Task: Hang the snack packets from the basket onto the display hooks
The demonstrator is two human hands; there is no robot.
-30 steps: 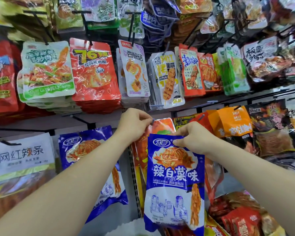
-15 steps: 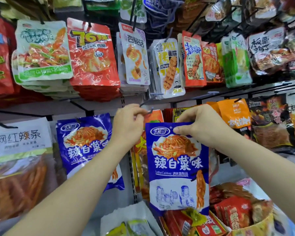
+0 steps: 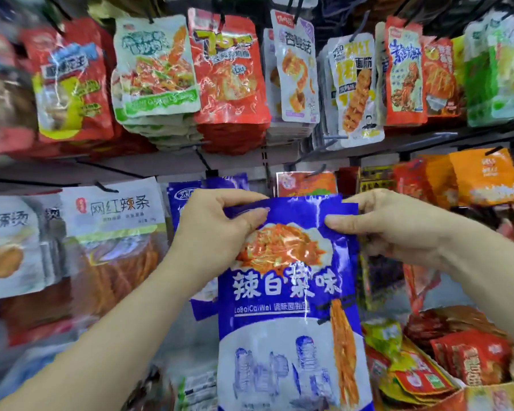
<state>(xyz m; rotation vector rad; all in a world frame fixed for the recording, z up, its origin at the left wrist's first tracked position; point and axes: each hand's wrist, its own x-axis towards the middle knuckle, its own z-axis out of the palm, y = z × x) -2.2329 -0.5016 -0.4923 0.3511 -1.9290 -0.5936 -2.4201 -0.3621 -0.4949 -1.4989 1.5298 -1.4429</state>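
My left hand and right hand pinch the packet at its top; missing the hook could drop it.

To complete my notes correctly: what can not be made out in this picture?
Head view, blue packet: its hanging hole, lost in blur between the left hand and the right hand.
Head view, basket: mostly cut off by the bottom-right edge.
Head view, far-left packets: labels lost to motion blur.
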